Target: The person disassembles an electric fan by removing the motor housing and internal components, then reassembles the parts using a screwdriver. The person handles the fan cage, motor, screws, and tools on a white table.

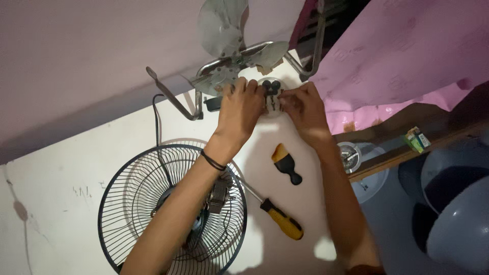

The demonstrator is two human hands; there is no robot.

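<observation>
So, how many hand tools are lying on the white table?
2: a screwdriver with a yellow and black handle between the forearms, and a small black-handled brush just above it. Others may be hidden under the arms.

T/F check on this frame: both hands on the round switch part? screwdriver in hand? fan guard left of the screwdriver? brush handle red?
1. Left hand and right hand both grip the round switch part. True.
2. The yellow-handled screwdriver is in a hand. False: it lies on the white table.
3. The wire fan guard lies left of the screwdriver. True.
4. The small brush has a red handle. False: black.
</observation>
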